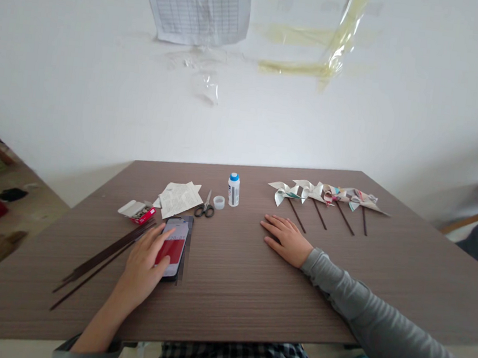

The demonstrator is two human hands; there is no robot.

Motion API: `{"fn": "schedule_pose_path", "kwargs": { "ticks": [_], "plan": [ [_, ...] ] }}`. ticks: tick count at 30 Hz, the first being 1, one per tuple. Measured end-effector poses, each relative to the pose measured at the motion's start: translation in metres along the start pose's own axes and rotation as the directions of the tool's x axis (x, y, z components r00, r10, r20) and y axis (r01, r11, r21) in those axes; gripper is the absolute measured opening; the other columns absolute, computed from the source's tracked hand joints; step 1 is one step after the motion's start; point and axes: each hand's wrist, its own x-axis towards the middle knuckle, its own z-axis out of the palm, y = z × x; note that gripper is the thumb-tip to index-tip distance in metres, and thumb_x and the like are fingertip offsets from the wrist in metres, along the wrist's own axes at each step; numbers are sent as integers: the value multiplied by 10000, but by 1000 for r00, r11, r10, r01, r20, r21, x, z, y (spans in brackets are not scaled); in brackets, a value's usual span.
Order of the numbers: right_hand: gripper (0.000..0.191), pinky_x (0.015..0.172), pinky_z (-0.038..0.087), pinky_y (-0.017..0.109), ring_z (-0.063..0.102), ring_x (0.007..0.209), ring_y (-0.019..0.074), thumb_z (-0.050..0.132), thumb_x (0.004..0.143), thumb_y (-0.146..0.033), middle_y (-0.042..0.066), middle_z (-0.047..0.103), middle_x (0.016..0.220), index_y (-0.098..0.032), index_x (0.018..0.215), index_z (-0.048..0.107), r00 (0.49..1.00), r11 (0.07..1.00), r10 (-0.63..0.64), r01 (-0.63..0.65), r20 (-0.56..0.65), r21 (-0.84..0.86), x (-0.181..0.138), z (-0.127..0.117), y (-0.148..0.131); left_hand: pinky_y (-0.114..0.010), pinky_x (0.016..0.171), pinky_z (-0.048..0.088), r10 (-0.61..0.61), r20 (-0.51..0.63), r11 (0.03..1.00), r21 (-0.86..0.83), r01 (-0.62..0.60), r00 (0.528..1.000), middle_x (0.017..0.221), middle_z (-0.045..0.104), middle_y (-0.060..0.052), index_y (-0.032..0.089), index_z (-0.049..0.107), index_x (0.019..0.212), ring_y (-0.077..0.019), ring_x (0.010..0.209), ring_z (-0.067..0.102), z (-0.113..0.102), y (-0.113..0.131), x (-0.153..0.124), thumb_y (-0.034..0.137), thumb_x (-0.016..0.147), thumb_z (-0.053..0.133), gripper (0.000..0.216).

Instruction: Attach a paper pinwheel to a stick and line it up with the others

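My left hand [144, 263] lies on a phone [176, 243] flat on the brown table [227, 291], fingers stretched out, a fingertip touching its red and white screen. My right hand [286, 238] rests palm down on the bare tabletop, fingers spread, holding nothing. Several paper pinwheels on dark sticks [326, 202] lie in a row just beyond the right hand. Long dark sticks [103, 256] lie left of the phone.
Behind the phone lie folded papers [179, 196], scissors [206, 207], a small white cap [218, 202], a glue bottle with a blue cap [233, 188] and a small open red and white box [138, 211]. A white wall rises behind the table.
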Motion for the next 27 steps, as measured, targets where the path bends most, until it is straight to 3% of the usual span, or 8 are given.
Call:
{"fn": "schedule_pose_path", "kwargs": {
  "ticks": [8,27],
  "plan": [
    [633,1576,451,780,577,1902,437,657,1297,-484,186,630,2012,-293,1896,732,999,1000,19,-19,35,4,0,-4,-4,-683,1490,609,22,-5,1000,3,-22,1000,1812,820,-131,316,842,1651,-406,1720,759,0,-2,-1,319,1083,600,618],
    [623,1576,459,765,585,1895,433,661,1297,-505,166,636,2012,-322,1887,744,999,1000,25,-25,35,2,0,-5,-5,-725,1488,601,-3,25,1000,12,3,1000,1837,796,-160,294,852,1652,-444,1711,755,-2,1,1,326,1057,619,639]
  ]
}}
